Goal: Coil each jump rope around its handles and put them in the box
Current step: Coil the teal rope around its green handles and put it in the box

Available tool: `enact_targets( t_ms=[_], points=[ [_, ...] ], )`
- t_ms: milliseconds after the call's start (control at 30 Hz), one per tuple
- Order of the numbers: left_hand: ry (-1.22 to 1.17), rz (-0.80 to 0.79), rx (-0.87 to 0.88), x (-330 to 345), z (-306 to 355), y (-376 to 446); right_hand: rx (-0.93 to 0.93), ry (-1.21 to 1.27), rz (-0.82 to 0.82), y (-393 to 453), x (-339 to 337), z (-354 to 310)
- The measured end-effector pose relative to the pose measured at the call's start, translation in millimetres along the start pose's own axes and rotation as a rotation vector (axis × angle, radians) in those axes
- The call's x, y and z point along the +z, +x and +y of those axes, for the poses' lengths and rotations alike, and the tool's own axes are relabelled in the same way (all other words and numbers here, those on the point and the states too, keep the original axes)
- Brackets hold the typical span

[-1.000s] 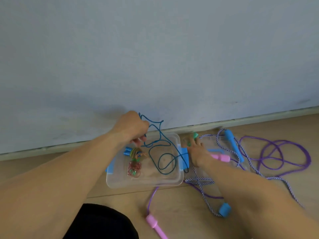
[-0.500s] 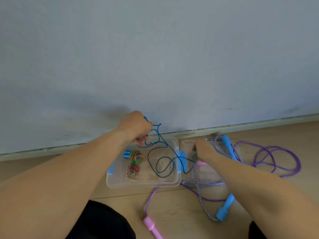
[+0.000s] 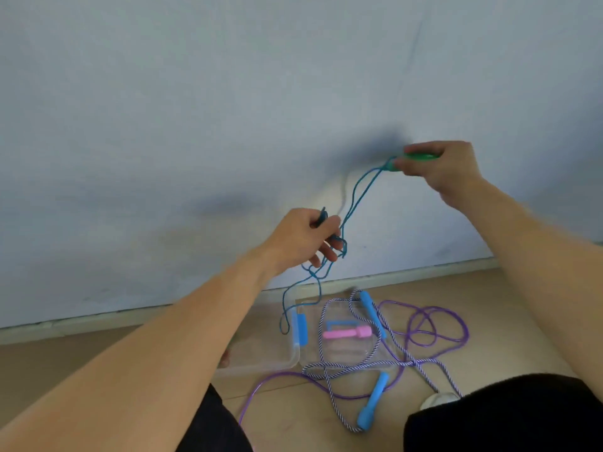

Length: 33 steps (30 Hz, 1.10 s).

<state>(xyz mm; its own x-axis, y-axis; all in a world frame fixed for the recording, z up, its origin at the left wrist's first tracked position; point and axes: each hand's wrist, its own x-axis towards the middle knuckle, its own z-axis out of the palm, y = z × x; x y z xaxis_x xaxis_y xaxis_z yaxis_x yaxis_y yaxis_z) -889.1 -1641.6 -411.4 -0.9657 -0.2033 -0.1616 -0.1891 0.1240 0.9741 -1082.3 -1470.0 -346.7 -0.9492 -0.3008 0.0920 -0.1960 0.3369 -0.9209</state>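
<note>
The right hand [image 3: 447, 171] is up high, and its fingers wrap around the green handles [image 3: 414, 159]. The blue rope [image 3: 355, 197] hangs down to the left hand [image 3: 303, 239], whose fingers pinch it. Its loose end dangles over the clear box [image 3: 261, 363] on the floor [image 3: 98, 350]. A striped rope [image 3: 375, 363] and a purple rope [image 3: 434, 327] lie beside the box.

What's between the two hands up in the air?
Blue rope stretches from the left hand up to the green handles in the right hand, seen from the head camera.
</note>
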Motion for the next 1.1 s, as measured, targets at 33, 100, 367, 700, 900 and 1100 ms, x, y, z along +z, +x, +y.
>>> enact_targets(
  t_ms=[33,100,367,700,900,1100],
  points=[
    [-0.074,-0.034,0.026,4.2,8.7,-5.4,-0.029,0.17,0.021,-5.9,-9.0,-17.2],
    [-0.188,-0.124,0.034,9.3,18.9,-13.1,-0.076,0.493,0.028,-16.6,-21.2,-43.0],
    [0.841,-0.216,-0.286,-5.9,-10.0,-20.4,-0.01,0.825,-0.111,-61.4,6.4,-46.8],
    [0.347,0.071,0.039,-9.2,30.6,-28.7,-0.256,-0.287,-0.406,-97.4,50.5,-16.6],
    [0.062,-0.152,0.009,-7.0,11.3,-50.8,-0.322,-0.257,-0.704,-109.5,61.5,-22.8],
    [-0.114,-0.1,-0.013,-17.2,13.8,-56.6,-0.16,-0.051,-0.519,-106.7,67.4,-23.0]
  ],
)
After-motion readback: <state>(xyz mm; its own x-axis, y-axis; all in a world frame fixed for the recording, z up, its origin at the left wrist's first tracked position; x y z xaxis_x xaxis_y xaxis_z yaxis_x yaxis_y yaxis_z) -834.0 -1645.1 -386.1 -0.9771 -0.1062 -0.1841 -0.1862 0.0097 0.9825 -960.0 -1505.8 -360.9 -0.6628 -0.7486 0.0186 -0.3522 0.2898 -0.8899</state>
